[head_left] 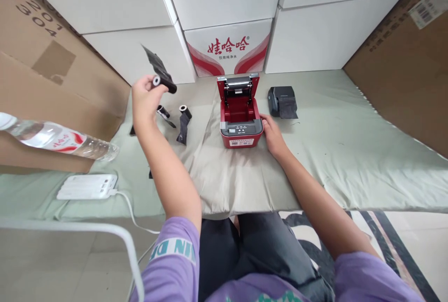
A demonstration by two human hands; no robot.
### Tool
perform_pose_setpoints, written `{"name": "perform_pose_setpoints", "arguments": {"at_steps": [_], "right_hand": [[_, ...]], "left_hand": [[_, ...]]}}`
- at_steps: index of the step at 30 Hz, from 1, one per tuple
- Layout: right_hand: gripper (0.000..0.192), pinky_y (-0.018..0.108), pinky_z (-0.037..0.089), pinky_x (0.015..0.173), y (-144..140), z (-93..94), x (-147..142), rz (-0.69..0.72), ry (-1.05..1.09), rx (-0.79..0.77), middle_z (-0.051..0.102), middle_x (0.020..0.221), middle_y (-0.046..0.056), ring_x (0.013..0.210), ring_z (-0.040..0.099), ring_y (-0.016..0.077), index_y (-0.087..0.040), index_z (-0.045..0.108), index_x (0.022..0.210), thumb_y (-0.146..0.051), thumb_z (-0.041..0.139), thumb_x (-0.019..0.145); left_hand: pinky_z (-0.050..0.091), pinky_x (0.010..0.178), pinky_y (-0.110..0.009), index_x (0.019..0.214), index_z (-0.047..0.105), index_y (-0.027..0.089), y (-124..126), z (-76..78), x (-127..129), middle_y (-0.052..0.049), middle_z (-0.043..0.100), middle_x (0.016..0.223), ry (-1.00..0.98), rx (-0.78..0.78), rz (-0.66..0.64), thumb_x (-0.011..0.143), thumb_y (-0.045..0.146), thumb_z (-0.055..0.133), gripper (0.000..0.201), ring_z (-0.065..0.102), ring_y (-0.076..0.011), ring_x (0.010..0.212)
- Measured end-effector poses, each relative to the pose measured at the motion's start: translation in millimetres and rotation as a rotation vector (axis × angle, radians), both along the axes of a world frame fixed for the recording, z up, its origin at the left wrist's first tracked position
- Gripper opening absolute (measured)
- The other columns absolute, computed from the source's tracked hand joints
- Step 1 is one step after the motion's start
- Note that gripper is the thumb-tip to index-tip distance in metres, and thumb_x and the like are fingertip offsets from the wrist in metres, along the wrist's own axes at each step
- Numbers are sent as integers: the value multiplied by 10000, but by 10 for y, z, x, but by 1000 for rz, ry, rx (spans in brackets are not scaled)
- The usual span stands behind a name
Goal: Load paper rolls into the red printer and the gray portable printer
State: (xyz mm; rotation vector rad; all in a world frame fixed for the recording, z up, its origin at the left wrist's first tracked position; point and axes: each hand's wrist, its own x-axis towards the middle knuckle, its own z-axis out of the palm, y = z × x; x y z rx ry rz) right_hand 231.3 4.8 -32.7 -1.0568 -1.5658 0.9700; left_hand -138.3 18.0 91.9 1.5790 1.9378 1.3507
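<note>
A small red printer [241,122] sits on a pale green cloth [332,152] with its lid standing open and its bay empty. My right hand [272,133] rests against the printer's right side, steadying it. My left hand [143,99] is raised to the left of the printer and grips a black paper roll [163,77], with a loose strip trailing upward. Two more black rolls [184,117] lie on the cloth just beyond that hand, partly unrolled.
A black printer [283,101] sits right of the red one. White cartons [227,45] line the back; brown cardboard boxes [52,68] flank both sides. A water bottle [56,139] and a white power bank [87,186] with cable lie at left.
</note>
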Motion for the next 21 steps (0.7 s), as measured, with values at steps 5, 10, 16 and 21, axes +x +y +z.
{"name": "perform_pose_setpoints", "arguments": {"at_steps": [5, 10, 16, 21], "right_hand": [[671, 489, 426, 1190, 6, -10, 1, 1, -8, -3, 683, 1373, 105, 1330, 600, 291, -253, 657, 1275, -793, 425, 951], [665, 481, 417, 1196, -5, 1, -2, 3, -18, -14, 669, 1390, 116, 1342, 588, 292, -238, 649, 1285, -773, 420, 963], [668, 482, 412, 1198, 0, -12, -5, 6, -14, -14, 663, 1391, 123, 1341, 587, 293, -237, 644, 1284, -775, 414, 962], [672, 480, 409, 1198, 2, -24, -8, 3, -11, -12, 666, 1382, 124, 1338, 587, 286, -238, 642, 1278, -782, 412, 958]], "left_hand": [[582, 891, -363, 1175, 595, 365, -171, 334, 339, 71, 710, 1268, -412, 160, -275, 755, 341, 582, 421, 703, -182, 1059], [558, 709, -303, 1202, 575, 443, -207, 514, 722, 135, 714, 1250, -413, 56, -360, 800, 460, 675, 414, 717, -162, 1080], [444, 611, -317, 1137, 620, 358, -171, 554, 1035, 75, 762, 1057, -159, -23, -305, 819, 659, 680, 441, 670, -153, 835], [500, 753, -357, 994, 698, 276, -354, 677, 1190, 11, 754, 962, 180, 23, -180, 828, 730, 669, 484, 668, -213, 1065]]}}
